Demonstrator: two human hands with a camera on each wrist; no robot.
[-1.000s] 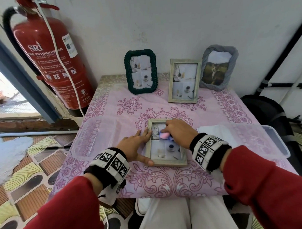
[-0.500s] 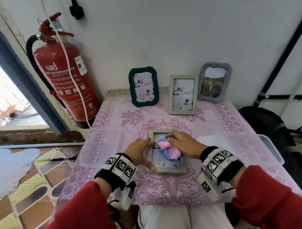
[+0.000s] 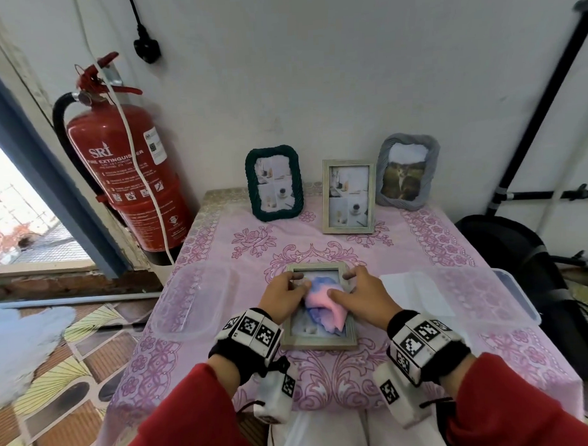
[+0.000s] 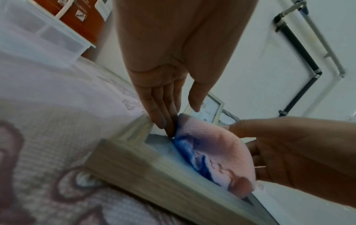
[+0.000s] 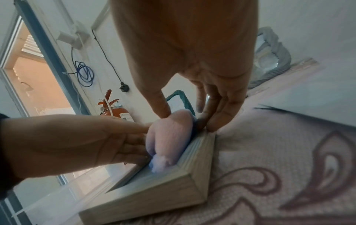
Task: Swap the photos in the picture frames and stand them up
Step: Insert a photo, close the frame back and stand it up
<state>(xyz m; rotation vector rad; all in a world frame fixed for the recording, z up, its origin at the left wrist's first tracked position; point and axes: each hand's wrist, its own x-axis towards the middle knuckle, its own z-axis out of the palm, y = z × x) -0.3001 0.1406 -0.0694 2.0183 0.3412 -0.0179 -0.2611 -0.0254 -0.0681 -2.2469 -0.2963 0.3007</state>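
Resting on the flat wooden picture frame (image 3: 318, 342), the left hand (image 3: 282, 298) has straight fingers along the frame's left rail, its grip released. The right hand (image 3: 363, 295) lies with relaxed fingers on the frame's right rail, its thumb pressing a pink-and-blue cloth (image 3: 322, 305) bunched on the glass; its grip is also released. This frame lies face up on the pink floral surface (image 3: 436, 238). Standing at the wall behind are a green rope frame (image 3: 274, 182), a second wooden frame (image 3: 348, 196) and a grey frame (image 3: 407, 171). A red fire extinguisher (image 3: 128, 182) hangs on the left.
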